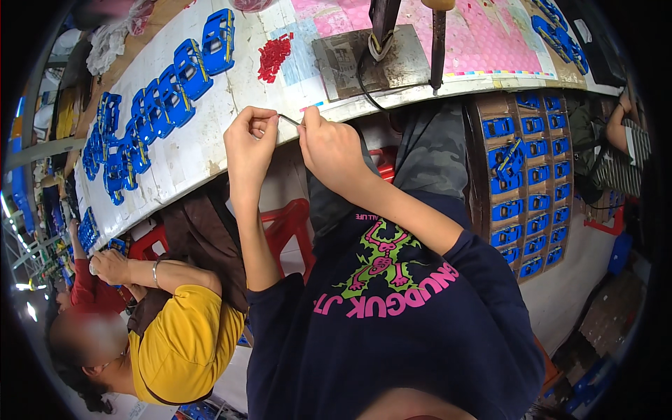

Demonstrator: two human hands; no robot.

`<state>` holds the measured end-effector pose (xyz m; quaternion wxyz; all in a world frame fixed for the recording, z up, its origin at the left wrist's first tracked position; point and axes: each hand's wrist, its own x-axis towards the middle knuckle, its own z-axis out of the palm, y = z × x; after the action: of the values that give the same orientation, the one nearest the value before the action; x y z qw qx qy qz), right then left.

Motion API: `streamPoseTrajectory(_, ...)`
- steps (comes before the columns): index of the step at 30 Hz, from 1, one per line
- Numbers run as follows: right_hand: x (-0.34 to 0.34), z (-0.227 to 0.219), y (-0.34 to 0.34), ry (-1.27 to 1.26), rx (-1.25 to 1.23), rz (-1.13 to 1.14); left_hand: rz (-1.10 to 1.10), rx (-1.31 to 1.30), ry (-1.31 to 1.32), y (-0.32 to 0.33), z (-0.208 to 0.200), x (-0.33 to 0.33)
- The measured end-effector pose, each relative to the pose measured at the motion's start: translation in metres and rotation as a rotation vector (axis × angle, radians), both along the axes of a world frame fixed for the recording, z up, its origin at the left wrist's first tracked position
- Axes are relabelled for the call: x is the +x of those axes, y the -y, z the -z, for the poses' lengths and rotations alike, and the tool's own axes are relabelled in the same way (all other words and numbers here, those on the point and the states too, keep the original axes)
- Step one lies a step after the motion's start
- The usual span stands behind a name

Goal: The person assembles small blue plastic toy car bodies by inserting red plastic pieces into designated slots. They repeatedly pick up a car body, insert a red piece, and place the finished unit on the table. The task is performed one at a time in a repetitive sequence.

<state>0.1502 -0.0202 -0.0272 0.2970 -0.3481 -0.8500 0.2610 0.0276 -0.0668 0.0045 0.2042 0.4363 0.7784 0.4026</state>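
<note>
A thin dark strip [289,120] spans the short gap between my hands, just off the table's near edge; I cannot tell if it is a wire or a tool tip. Its left end meets the pinched thumb and fingertips of my left hand [250,136]. My right hand [334,152] is closed round the other end, fingers curled and thumb on top. A heap of small red pieces [274,57] lies on the table beyond my hands. To the left, blue toy car bodies [189,68] stand in a slanting row.
A metal plate [343,64] carries a dark upright post with a black cable [364,82] hanging off the edge. Right of my legs is a cardboard tray [514,115] of blue toy cars. A co-worker in a yellow shirt [183,343] sits close on my left, near a red stool [288,227].
</note>
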Motion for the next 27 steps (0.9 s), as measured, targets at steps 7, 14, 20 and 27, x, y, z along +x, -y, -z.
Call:
streamPoseTrajectory(7,0.001,0.001,-0.002,0.02,0.078,-0.07,0.056,0.006,-0.025,-0.003,0.0,-0.002)
streamPoseTrajectory(14,0.003,-0.004,-0.001,0.106,0.111,-0.099,0.089,-0.04,0.013,-0.005,0.0,-0.007)
streamPoseTrajectory(20,0.004,-0.001,-0.001,0.128,0.105,-0.098,0.057,-0.051,0.105,-0.004,0.001,-0.011)
streamPoseTrajectory(27,0.002,0.006,0.002,-0.017,0.021,-0.048,0.064,-0.074,0.077,-0.004,0.002,-0.012)
